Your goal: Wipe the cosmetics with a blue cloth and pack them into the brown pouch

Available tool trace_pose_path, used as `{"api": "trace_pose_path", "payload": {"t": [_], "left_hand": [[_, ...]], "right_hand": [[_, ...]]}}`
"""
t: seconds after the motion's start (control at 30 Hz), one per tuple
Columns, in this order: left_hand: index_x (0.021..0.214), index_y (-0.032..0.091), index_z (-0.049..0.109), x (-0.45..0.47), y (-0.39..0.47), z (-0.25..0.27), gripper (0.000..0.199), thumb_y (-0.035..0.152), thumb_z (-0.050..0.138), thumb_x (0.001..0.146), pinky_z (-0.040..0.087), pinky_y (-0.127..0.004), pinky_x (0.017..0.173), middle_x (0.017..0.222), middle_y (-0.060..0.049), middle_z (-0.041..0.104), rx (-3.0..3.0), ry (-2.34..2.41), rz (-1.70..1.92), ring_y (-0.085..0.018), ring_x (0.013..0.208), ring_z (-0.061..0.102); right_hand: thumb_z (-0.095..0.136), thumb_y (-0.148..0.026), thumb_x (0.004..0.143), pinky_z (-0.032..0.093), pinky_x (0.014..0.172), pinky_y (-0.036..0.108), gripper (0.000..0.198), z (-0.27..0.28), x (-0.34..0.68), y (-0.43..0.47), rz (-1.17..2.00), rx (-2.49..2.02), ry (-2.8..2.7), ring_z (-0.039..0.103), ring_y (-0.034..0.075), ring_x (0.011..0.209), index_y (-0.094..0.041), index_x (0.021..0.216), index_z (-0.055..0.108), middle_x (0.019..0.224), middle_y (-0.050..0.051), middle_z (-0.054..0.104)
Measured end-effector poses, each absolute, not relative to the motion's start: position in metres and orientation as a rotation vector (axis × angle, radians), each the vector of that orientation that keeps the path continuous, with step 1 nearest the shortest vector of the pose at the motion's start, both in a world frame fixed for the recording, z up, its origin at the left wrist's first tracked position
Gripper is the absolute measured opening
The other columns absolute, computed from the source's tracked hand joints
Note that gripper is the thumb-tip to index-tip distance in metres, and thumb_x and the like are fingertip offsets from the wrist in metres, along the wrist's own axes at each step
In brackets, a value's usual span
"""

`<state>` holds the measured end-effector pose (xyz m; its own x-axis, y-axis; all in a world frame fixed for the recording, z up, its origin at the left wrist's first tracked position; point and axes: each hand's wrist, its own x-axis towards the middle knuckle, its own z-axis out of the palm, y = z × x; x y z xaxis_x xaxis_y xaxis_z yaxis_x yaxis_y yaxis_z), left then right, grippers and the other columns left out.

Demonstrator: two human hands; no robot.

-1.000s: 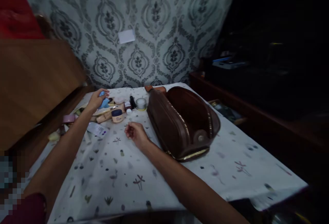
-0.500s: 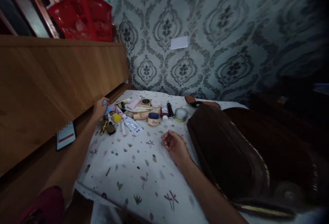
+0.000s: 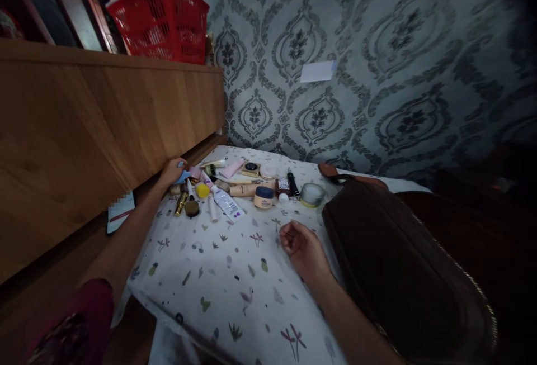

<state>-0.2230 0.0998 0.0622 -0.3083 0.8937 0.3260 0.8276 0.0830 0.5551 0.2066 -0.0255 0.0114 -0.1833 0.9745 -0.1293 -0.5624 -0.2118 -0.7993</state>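
My left hand [image 3: 171, 172] is at the far left edge of the cloth-covered surface, its fingers closed on a small light-blue item [image 3: 183, 176] whose kind I cannot make out. Right beside it lies a loose pile of cosmetics: a yellow-lidded pot [image 3: 202, 190], a gold lipstick tube [image 3: 181, 204], a white squeeze tube [image 3: 229, 205] and a jar with a dark blue lid [image 3: 264, 198]. My right hand [image 3: 302, 246] rests on the cloth [image 3: 235, 259] in front of the jars, fingers curled in, with nothing visible in them.
A dark brown bag [image 3: 377, 264] stands at the right, beside a round clear container [image 3: 312, 195]. On the left, a wooden cabinet [image 3: 104, 124] carries a red basket [image 3: 168, 21]. A phone [image 3: 121, 212] lies low beside the cabinet. Patterned wallpaper [image 3: 302, 35] closes off the back.
The camera has turned slightly left, so the whole scene sits further right. Both hands stay in about the same places, the left still with the light-blue item.
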Motion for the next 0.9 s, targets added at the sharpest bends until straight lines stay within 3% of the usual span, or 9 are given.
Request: {"api": "trace_pose_path", "payload": {"t": [0.1, 0.2, 0.4, 0.73, 0.9], "left_hand": [[0.111, 0.019, 0.068, -0.22, 0.107, 0.067, 0.024, 0.027, 0.057, 0.091, 0.052, -0.035, 0.091, 0.115, -0.007, 0.07, 1.828, 2.371, 0.766, -0.024, 0.109, 0.064], [0.124, 0.018, 0.06, -0.213, 0.114, 0.07, 0.033, 0.034, 0.061, 0.095, 0.054, -0.043, 0.092, 0.125, -0.01, 0.062, 1.858, 2.436, 0.513, -0.024, 0.109, 0.063], [0.126, 0.017, 0.058, -0.192, 0.133, 0.071, 0.036, 0.035, 0.062, 0.095, 0.056, -0.044, 0.089, 0.126, -0.01, 0.06, 1.826, 2.527, 0.165, -0.024, 0.108, 0.063], [0.122, 0.017, 0.063, -0.172, 0.128, 0.069, 0.036, 0.04, 0.058, 0.095, 0.054, -0.041, 0.091, 0.127, -0.012, 0.062, 1.953, 2.517, 0.134, -0.027, 0.113, 0.062], [0.109, 0.012, 0.073, -0.175, 0.132, 0.066, 0.049, 0.05, 0.065, 0.08, 0.054, -0.035, 0.081, 0.118, -0.021, 0.069, 1.857, 2.532, 0.117, -0.035, 0.108, 0.067]], "right_hand": [[0.083, -0.04, 0.058, 0.033, 0.046, 0.024, 0.03, 0.011, 0.207, -0.025, 1.666, -0.791, -0.751, 0.047, 0.01, 0.05, -0.017, 0.057, 0.065, 0.059, 0.002, 0.06], [0.084, -0.041, 0.057, 0.034, 0.046, 0.024, 0.03, 0.01, 0.206, -0.025, 1.66, -0.789, -0.748, 0.047, 0.01, 0.05, -0.017, 0.056, 0.065, 0.059, 0.002, 0.061], [0.084, -0.043, 0.058, 0.032, 0.044, 0.024, 0.032, 0.007, 0.206, -0.024, 1.646, -0.794, -0.748, 0.046, 0.01, 0.049, -0.016, 0.058, 0.066, 0.059, 0.001, 0.061], [0.086, -0.046, 0.057, 0.038, 0.047, 0.022, 0.034, 0.006, 0.207, -0.025, 1.657, -0.796, -0.764, 0.049, 0.009, 0.052, -0.017, 0.058, 0.067, 0.06, 0.0, 0.061], [0.087, -0.047, 0.054, 0.037, 0.047, 0.021, 0.036, 0.008, 0.205, -0.026, 1.663, -0.81, -0.748, 0.049, 0.009, 0.052, -0.017, 0.057, 0.067, 0.059, 0.0, 0.06]]}}
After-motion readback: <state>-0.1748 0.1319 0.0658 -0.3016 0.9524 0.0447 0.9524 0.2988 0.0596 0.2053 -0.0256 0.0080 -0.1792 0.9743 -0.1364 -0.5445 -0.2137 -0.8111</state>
